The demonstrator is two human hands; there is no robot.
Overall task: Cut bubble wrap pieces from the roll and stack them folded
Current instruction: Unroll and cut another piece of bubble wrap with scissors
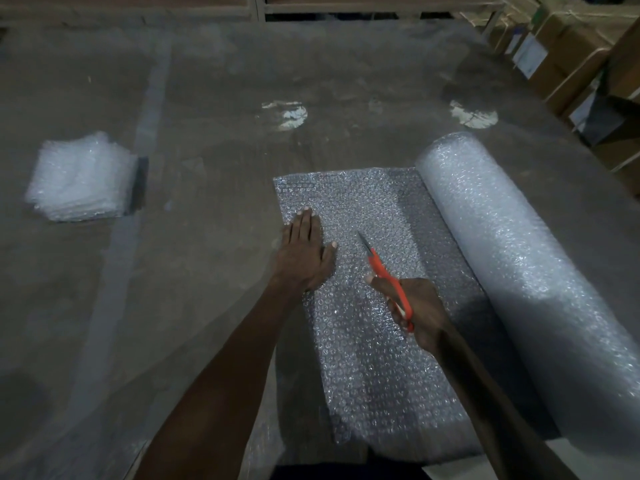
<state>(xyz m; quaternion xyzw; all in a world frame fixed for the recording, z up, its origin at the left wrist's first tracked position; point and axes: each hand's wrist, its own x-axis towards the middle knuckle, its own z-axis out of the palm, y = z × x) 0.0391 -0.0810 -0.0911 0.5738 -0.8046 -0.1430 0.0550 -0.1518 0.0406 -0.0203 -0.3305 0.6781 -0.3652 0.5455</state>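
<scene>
Warehouse packing floor — stacked cartons (568,60), shelving (346,8)

Scissors (388,278): orange handles, grey blades. Roll (519,265) & unrolled sheet (363,341): clear-whitish w/ dotted bubble pattern. Folded stack (83,178): whiter, same bubbles. Floor (207,98): dull grey-brown, pale stripe. Boxes (571,53): brown.

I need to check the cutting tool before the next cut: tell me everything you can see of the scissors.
The scissors have bright orange handles, plastic by their look, and thin grey metal blades that look closed or nearly so. The right hand grips the handles, its fingers curled round them. The blades point away from the person and slightly left, over the unrolled sheet of bubble wrap; whether the tip touches the sheet cannot be told. The flat left hand lies apart from them.
</scene>
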